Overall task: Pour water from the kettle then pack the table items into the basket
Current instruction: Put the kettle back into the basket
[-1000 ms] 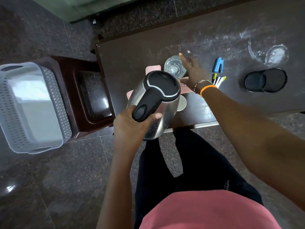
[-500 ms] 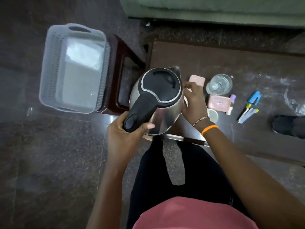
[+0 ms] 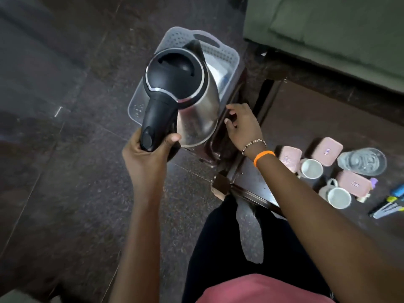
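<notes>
- The packing step was in hand, by my reading: the kettle point(image 3: 183, 92) hung in the air directly over the pale perforated basket point(image 3: 220, 52), which sat on a dark wooden stool beside the table point(image 3: 306, 119).
- The left hand point(image 3: 148, 149) was clenched around the kettle's black handle, thumb wrapped across the front, arm reaching forward from the body. The kettle was tipped a little, spout pointing away toward the basket's far end, lid closed.
- The right hand point(image 3: 242, 125) was empty, fingers loosely spread, hovering just beside the kettle's steel wall without touching it, wrist stretched across the table corner.
- The next move, I judged, called for lowering the kettle straight down and setting it upright inside the basket, the free hand ready to steady it.
- Left on the table were three pink lidded boxes point(image 3: 327, 151), two mugs point(image 3: 311, 168), a glass point(image 3: 361, 161) and some pens point(image 3: 387, 209), all well apart from the basket and not yet packed.
- Whether the glass held water I could not tell.
</notes>
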Tool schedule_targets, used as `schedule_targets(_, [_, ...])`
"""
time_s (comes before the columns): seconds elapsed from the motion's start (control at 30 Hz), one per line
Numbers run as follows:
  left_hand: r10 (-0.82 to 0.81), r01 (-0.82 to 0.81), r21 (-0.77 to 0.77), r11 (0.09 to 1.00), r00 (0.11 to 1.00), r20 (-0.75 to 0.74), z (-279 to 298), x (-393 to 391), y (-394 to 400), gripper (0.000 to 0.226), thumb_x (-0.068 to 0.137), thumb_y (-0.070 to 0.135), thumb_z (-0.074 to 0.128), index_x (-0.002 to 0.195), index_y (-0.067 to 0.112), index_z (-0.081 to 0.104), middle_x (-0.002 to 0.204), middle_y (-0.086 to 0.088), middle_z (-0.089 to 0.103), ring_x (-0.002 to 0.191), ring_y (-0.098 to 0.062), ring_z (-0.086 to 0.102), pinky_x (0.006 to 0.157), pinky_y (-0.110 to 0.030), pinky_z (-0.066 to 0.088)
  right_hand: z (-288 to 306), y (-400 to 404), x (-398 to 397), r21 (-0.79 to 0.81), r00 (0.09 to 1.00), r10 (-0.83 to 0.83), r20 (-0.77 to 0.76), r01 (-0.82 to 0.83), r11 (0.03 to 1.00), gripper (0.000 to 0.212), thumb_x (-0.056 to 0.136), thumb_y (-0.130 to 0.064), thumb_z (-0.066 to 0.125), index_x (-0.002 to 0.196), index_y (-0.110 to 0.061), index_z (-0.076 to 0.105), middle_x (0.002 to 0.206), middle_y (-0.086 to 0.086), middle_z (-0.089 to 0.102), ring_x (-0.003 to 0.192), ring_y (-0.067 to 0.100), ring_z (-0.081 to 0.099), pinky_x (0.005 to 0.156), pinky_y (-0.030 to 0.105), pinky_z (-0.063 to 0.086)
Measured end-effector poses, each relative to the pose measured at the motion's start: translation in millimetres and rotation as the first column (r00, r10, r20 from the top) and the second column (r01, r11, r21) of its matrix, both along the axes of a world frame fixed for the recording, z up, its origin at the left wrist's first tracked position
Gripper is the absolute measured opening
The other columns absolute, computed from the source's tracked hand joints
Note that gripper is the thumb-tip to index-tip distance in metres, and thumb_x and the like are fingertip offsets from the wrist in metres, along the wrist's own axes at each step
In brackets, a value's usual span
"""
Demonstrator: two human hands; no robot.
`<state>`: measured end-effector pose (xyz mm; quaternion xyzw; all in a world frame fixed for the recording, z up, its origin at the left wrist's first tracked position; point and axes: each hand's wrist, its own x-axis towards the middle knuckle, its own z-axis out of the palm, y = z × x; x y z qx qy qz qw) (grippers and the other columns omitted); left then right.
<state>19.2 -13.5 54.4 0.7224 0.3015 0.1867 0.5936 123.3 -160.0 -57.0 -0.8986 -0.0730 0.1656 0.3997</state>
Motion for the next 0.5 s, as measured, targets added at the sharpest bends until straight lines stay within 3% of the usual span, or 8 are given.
schedule_targets(0.13, [0.046, -0.046, 0.009, 0.999, 0.999, 0.001, -24, 32, 42, 0.023, 0.068, 0.001, 0.076, 0.071, 0.014, 0.057, 0.046, 0.024, 0.054, 0.046, 0.010, 0.047, 0.049, -0.004, 0.041, -20, 45, 19, -0.037, 0.976, -0.191, -0.108, 0.188, 0.981, 0.038, 0.086, -0.010, 0.053, 0.123, -0.008, 0.049, 0.122, 0.016, 0.056, 0.110, 0.032, 0.056, 0.090, 0.038, 0.046])
schedule_targets(0.3, [0.069, -0.075, -0.058, 0.995, 0.993, -0.095, -65, 58, 79, 0.031, 0.055, 0.033, 0.079, 0.062, 0.023, 0.051, 0.049, 0.015, 0.046, 0.049, -0.001, 0.038, 0.049, -0.028, 0.042, -46, 80, 37, -0.174, 0.871, -0.402, -0.283, 0.366, 0.914, 0.052, 0.086, -0.018, 0.057, 0.131, -0.008, 0.033, 0.128, 0.019, 0.056, 0.116, 0.039, 0.055, 0.095, 0.043, 0.044])
schedule_targets(0.43, [0.089, -0.097, -0.052, 0.994, 0.987, -0.133, -88, 67, 92, 0.032, 0.052, 0.042, 0.079, 0.062, 0.028, 0.051, 0.060, 0.005, 0.046, 0.053, -0.002, 0.039, 0.052, -0.020, 0.040, -59, 88, 49, -0.272, 0.851, -0.457, -0.257, 0.390, 0.880, 0.039, 0.088, -0.015, 0.054, 0.123, -0.005, 0.040, 0.121, 0.023, 0.060, 0.111, 0.041, 0.058, 0.090, 0.042, 0.047])
schedule_targets(0.5, [0.073, -0.083, -0.063, 0.995, 0.985, -0.155, -94, 67, 96, 0.031, 0.054, 0.041, 0.080, 0.063, 0.029, 0.052, 0.066, -0.002, 0.049, 0.059, -0.007, 0.043, 0.055, -0.029, 0.046, -62, 87, 54, -0.298, 0.858, -0.454, -0.241, 0.380, 0.876, 0.030, 0.087, -0.011, 0.050, 0.115, -0.002, 0.046, 0.118, 0.026, 0.060, 0.107, 0.042, 0.059, 0.087, 0.041, 0.048])
